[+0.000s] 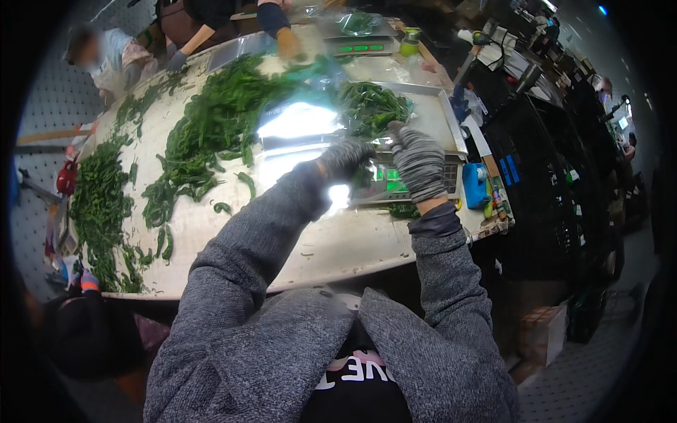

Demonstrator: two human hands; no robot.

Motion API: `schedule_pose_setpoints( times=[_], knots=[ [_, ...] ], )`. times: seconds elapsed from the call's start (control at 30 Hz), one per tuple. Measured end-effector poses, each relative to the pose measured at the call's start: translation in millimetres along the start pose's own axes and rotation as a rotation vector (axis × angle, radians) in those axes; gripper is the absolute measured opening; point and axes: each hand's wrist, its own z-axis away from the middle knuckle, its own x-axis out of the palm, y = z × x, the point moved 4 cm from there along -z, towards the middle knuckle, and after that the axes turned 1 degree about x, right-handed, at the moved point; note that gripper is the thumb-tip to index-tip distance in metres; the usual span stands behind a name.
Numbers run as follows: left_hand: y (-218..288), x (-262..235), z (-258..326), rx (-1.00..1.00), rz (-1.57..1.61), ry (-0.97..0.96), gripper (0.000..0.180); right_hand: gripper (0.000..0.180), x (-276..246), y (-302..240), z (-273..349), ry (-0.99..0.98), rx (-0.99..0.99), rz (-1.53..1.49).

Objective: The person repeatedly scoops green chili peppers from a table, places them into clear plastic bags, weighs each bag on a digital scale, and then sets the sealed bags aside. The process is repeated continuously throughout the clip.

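A clear plastic bag of green peppers (374, 113) lies on the metal tray (438, 121) of a scale in front of me. My left hand (345, 159), in a grey striped glove, is closed with curled fingers at the bag's near left side. At its near right side, my right hand (419, 163), in a matching glove, has its fingers bent together on the plastic. Both fingertips are partly hidden or blurred. Below and between the hands shows the scale's lit green display (389, 180), seen partly through loose film.
A large heap of long green peppers (218, 113) covers the white table (282, 247) to the left, with another heap (102, 204) beyond. A second scale (360, 48) stands at the far side. A blue box (476, 185) sits right. Co-workers reach in across the table.
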Motion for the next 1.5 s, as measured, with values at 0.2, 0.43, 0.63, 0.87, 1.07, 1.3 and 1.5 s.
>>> schedule_pose_setpoints(
  times=[0.2,0.43,0.63,0.87,1.07,1.3,1.5],
  knots=[
    [2,-54,-76,-0.374,-0.457,0.458,0.051,0.019,23,-27,12,-0.072,0.003,-0.336],
    [62,-25,-11,-0.054,-0.758,0.345,0.064,0.024,-26,-10,73,-0.107,0.035,-0.525],
    [62,-39,140,0.169,-0.025,0.25,0.023,0.028,9,33,177,-0.572,0.353,-0.375],
    [-78,-66,292,-0.647,-0.89,0.768,0.038,0.028,36,4,197,-0.662,0.332,-0.383],
    [-99,-13,286,-0.568,-0.763,0.696,0.053,0.033,54,-33,179,-0.856,0.183,-0.34],
    [-89,-6,230,-0.416,-0.817,0.783,0.046,0.032,47,-27,173,-0.518,0.494,-0.683],
    [-19,-54,158,0.007,0.258,0.83,0.033,0.029,32,-4,110,-0.08,0.409,-0.793]
  ],
)
